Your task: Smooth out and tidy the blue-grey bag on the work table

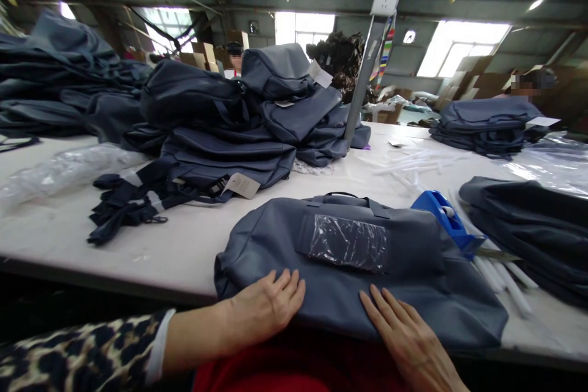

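Long dark-blue leather-look bag (335, 305) is touched by L hand (275, 301) & R hand (407, 327), fingers slightly apart, unclamped; if shoved R, adj. blue plastic tape dispenser (454, 230) could be knocked.

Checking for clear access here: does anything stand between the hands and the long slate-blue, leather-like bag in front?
Nothing visible: the left hand and right hand lie directly on the bag. The crinkled clear plastic film sits farther back, under neither.

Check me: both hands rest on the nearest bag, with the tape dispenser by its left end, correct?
No: the head view shows the blue tape dispenser by the right end of the nearest bag. The left hand and right hand do rest on it.
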Tool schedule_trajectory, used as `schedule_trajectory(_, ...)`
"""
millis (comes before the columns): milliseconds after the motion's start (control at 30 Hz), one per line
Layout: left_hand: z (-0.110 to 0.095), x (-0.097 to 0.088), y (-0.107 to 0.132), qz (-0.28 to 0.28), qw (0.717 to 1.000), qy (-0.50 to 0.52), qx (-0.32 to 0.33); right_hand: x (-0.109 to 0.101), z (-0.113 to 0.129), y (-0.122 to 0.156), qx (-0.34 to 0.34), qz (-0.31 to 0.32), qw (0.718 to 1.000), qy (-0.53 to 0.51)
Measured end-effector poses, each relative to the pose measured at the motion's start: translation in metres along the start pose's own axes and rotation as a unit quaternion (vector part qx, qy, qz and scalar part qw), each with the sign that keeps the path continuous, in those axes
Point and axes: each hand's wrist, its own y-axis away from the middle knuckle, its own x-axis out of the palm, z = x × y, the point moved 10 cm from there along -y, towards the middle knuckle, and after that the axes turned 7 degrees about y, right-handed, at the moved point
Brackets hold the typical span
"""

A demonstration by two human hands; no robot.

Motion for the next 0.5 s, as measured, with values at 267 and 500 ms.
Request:
schedule_trajectory(267,0.022,-0.052,-0.112,-0.101,0.969,0.220,0.041,-0.005,0.015,-0.008,-0.034,-0.023,0.999,0.022)
schedule_trajectory(500,0.055,0.052,-0.152,-0.033,0.948,0.317,0.007,0.005,0.029,-0.007,-0.083,-0.055,0.990,0.097)
